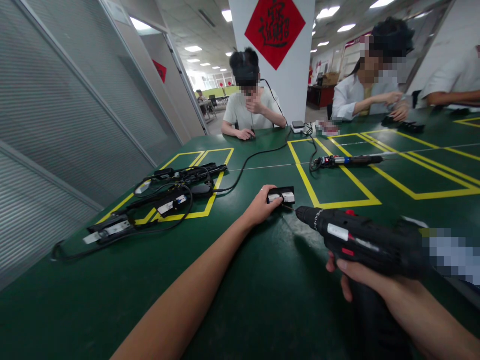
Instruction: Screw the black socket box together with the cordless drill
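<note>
My left hand [263, 206] grips a small black part with a white label [287, 195] on the green table, fingers closed around its left end. In my right hand [393, 290] is a black cordless drill [356, 237], held by its handle and pointing left. Its thin bit reaches the near edge of the black part; whether the tip touches it, I cannot tell. The drill body hides some of the table on the right.
Black cabled assemblies [172, 200] lie at the left on yellow tape outlines. A pen-shaped electric tool [348, 160] rests farther right, its cable near a small white box [298, 126]. Several people sit across the green table [150, 280], one with hands on black parts.
</note>
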The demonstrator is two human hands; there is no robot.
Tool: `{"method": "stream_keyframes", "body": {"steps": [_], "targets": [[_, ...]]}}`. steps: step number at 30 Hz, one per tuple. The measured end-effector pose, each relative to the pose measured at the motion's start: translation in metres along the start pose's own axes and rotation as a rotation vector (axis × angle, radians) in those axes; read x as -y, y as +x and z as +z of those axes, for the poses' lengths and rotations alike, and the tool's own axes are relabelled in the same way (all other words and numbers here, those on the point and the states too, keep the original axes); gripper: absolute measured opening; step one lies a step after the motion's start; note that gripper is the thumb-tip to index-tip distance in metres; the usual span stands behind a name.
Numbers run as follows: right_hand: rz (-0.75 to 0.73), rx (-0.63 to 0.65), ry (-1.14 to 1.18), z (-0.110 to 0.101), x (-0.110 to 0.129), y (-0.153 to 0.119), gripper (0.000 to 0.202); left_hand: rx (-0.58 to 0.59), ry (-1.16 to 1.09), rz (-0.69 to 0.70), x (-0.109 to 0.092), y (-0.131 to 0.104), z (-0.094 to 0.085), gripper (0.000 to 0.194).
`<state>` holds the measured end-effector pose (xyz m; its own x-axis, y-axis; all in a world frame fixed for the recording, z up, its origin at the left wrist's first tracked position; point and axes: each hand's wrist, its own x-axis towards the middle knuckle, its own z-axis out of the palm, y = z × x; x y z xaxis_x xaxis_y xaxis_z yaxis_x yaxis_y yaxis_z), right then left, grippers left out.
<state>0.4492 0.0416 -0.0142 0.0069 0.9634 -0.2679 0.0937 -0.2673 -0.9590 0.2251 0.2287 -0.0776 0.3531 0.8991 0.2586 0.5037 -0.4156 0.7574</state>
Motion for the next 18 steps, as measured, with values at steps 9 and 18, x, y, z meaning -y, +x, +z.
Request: {"method": "stream_keyframes", "body": {"steps": [9,18], "targets": [[0.033,0.009,-0.054,-0.003,-0.008,0.005,0.031,-0.006,0.013,0.013,0.002,0.001,0.001,0.042],[-0.019,0.009,-0.029,-0.001,-0.007,0.006,0.03,-0.004,0.008,0.0,0.0,0.0,0.001,0.042]]}}
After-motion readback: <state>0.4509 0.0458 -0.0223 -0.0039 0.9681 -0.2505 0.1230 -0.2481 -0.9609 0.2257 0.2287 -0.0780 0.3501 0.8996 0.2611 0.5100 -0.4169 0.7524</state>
